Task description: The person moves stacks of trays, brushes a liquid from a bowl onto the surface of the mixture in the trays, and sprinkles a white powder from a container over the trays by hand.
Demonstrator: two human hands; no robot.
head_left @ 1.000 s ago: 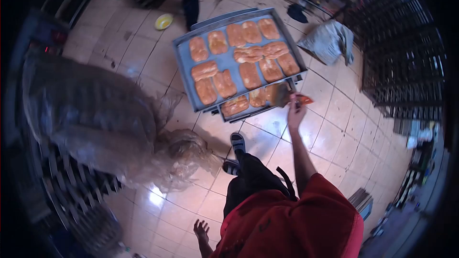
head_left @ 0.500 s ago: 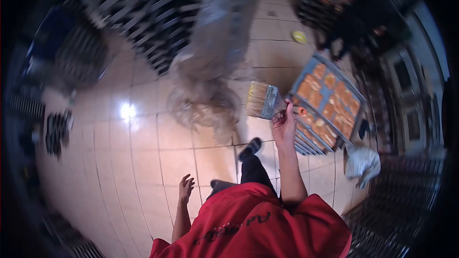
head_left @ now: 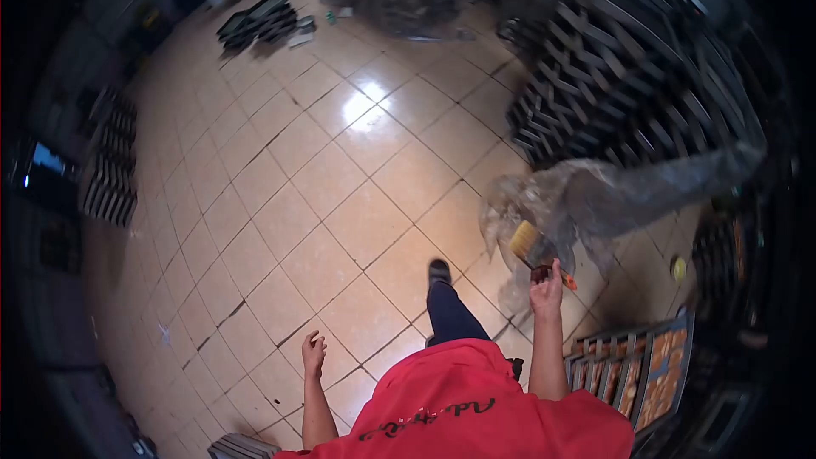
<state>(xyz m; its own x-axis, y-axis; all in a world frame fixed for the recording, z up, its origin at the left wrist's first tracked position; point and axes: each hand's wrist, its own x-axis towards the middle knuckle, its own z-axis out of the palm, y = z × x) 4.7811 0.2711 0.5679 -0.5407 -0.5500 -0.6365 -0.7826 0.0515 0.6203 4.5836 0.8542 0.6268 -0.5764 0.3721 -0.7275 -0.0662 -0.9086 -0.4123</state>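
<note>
A wide brush [head_left: 530,244] with pale bristles and an orange-tipped handle is in my right hand [head_left: 546,291], its bristles pointing up and to the left. Behind the brush, crumpled clear plastic sheeting [head_left: 595,191] trails over the floor toward the right. My left hand [head_left: 314,354] hangs over the tiles with its fingers loosely curled and apart, holding nothing. To the lower right of my right hand stands a stack of trays [head_left: 663,374] with browned baked pieces.
Tall stacks of dark trays [head_left: 595,68] stand at the upper right. More stacks are at the left [head_left: 110,161], and a low pile of trays [head_left: 259,24] lies on the tiled floor [head_left: 297,187]. A yellow round item [head_left: 678,269] lies at the right.
The view has turned left, so the plastic sheeting and the baked-goods trays now sit farther right. The brush is still in my right hand, and my left hand stays empty.
</note>
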